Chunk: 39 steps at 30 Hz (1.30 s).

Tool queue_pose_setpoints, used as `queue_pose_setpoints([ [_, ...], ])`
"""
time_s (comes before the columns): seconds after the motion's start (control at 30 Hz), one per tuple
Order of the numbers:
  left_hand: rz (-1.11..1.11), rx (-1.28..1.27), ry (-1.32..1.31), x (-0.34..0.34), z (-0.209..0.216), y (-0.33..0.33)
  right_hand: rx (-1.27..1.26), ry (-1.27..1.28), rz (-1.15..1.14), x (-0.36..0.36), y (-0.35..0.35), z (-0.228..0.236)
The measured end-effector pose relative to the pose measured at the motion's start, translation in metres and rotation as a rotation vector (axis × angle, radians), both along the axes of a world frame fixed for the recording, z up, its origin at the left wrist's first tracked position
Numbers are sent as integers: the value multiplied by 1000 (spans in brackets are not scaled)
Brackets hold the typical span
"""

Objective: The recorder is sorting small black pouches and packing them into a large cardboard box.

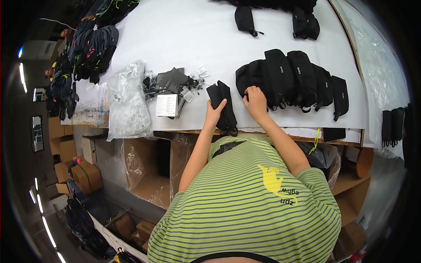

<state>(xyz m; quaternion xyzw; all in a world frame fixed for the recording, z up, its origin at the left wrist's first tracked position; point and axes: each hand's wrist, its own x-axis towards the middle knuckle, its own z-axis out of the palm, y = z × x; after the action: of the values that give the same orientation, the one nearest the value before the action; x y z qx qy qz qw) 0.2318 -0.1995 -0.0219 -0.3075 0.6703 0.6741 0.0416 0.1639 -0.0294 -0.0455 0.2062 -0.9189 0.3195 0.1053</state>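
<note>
My left hand [215, 112] is closed around the side of a slim black zip pouch [226, 105], thumb on top. That pouch lies near the table's front edge, its loop end toward me. My right hand [255, 101] is beside the left end of a row of black pouches [280, 79], fingers bent and thumb a little apart. Its fingertips reach the lower edge of the leftmost pouch [243, 79]; I cannot tell whether they touch it. No object shows in that hand.
Left of the held pouch are dark cards [170, 81], a white labelled box [167, 105], small black parts and clear packets. A clear plastic bag [128, 101] stands farther left, before dark backpacks [93, 48]. More black pouches [244, 19] lie at the far side. Cardboard boxes [149, 179] sit under the table.
</note>
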Motion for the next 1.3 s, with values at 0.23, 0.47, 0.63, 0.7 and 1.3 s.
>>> queue_pose_setpoints([
  [0.23, 43, -23, 31, 2, -4, 4, -529, -502, 180, 23, 14, 42],
  [0.47, -25, -267, 229, -7, -9, 11, -472, -799, 257, 32, 20, 22],
  [0.63, -9, -385, 170, -9, -8, 18, -183, -838, 259, 32, 21, 22],
  [0.7, -17, -539, 76, -10, -7, 23, -142, -828, 236, 31, 21, 21],
  [1.3, 33, -481, 115, -13, -17, 16, 144, 0, -86, -30, 14, 3],
])
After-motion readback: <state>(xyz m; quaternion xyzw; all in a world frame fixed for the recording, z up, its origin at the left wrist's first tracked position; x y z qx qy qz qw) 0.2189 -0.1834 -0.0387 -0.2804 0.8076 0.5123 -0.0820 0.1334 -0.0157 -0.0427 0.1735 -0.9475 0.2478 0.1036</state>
